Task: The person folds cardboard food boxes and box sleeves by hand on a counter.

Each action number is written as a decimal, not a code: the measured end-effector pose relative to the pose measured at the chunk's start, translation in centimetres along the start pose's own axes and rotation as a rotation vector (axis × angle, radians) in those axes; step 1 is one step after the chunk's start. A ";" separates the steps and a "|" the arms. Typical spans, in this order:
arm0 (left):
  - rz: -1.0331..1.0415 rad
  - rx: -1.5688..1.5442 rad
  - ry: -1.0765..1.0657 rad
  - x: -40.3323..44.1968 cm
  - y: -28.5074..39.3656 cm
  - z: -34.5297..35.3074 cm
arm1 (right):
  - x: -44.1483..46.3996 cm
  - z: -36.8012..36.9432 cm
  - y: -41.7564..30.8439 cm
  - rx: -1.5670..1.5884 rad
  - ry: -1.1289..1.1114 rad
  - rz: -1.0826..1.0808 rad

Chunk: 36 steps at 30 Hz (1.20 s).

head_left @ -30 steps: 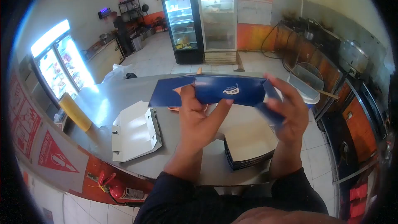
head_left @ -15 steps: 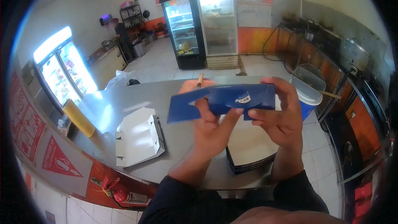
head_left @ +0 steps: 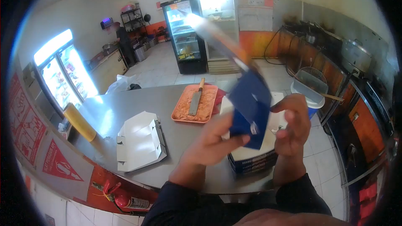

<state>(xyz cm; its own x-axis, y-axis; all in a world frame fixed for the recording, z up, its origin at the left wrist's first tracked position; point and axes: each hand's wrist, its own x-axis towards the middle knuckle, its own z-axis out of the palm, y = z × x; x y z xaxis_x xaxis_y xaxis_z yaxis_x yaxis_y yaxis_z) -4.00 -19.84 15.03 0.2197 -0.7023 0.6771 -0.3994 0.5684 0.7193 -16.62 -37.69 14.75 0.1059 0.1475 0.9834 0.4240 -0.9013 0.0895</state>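
Note:
A dark blue folded carton (head_left: 251, 104) is raised over the table, its upper part smeared by motion. My left hand (head_left: 213, 140) grips its lower left side, thumb across the blue face. Just right of the carton is my right hand (head_left: 293, 121), its fingers curled and apart, with nothing seen between them. Below both hands lies a stack of flat cartons (head_left: 247, 152), pale on top with dark printed sides. To the left, an opened white carton (head_left: 140, 142) rests on the metal table (head_left: 184, 146).
A pink tray (head_left: 178, 111) of orange-pink food holds a wide-bladed knife (head_left: 195, 102). A yellow roll (head_left: 79, 121) is at the table's left. A white-and-blue bucket (head_left: 307, 96) stands beyond the right edge. A person (head_left: 124, 44) stands at the back left.
The blue carton has swung from level to upright and turned. My right hand has come off its end. The tray and knife, largely hidden before, now show fully.

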 end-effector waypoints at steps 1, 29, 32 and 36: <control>0.013 0.156 -0.077 -0.4 0.2 -0.4 | -0.3 -0.4 0.1 -0.056 -0.005 0.014; 0.577 1.046 0.281 1.9 -2.9 0.5 | 1.3 0.4 -0.8 -0.262 0.031 0.470; 0.621 0.988 0.210 2.0 -4.1 -0.1 | 1.0 0.3 -1.1 -0.239 -0.107 0.442; 0.661 0.917 0.519 3.0 -4.8 0.8 | 0.8 0.1 -0.4 -0.056 0.021 0.516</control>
<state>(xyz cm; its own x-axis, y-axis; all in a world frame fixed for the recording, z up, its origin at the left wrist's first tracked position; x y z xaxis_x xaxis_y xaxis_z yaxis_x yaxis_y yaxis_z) -2.14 -25.03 13.44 -0.0177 -0.0250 0.9995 -0.9955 0.0931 -0.0153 -16.60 -37.12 15.52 0.2707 -0.3296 0.9045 0.2725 -0.8749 -0.4004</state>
